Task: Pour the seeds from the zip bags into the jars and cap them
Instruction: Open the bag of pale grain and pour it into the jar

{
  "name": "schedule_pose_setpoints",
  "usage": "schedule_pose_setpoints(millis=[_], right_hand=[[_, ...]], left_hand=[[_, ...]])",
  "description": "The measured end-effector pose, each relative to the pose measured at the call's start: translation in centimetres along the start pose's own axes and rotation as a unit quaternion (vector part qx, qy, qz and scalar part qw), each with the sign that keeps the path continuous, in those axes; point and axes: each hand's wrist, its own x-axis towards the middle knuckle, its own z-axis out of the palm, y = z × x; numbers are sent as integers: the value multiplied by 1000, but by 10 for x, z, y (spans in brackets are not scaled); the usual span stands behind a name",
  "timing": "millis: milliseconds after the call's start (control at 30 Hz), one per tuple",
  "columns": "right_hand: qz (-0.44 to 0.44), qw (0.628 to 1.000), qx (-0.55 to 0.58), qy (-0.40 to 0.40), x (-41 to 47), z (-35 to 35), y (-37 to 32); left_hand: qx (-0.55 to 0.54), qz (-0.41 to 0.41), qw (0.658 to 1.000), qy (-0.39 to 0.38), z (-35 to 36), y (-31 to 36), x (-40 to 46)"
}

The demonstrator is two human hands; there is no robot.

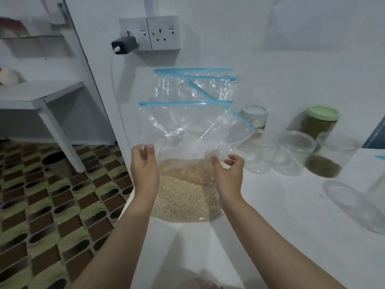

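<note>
Left hand [143, 163] and right hand [227, 170] apart, pinching seed bag [183, 192]; jars [295, 155] at three o'clock.

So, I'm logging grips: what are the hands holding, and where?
Both hold the zip bag of seeds: left hand and right hand pinch its clear side walls just above the seeds, below the blue zip.

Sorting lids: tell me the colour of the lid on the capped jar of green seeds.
Pale green lid, head view.
</note>
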Motion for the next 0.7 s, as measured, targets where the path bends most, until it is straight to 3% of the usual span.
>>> schedule_pose_setpoints(millis=[100, 267, 467, 700], right_hand=[[-35, 998, 22, 40, -2, 1, 3], [-37, 998, 37, 33, -1, -3, -3], [-131, 991, -30, 30, -3, -7, -13], [-129, 990, 49, 18, -15, -27, -23]], left_hand=[[-48, -5, 999, -24, -4, 4, -4], [-87, 22, 995, -39, -8, 16, -1], [-119, 49, 990, -59, -7, 30, -13], [-136, 56, 988, -41, 4, 42, -24]])
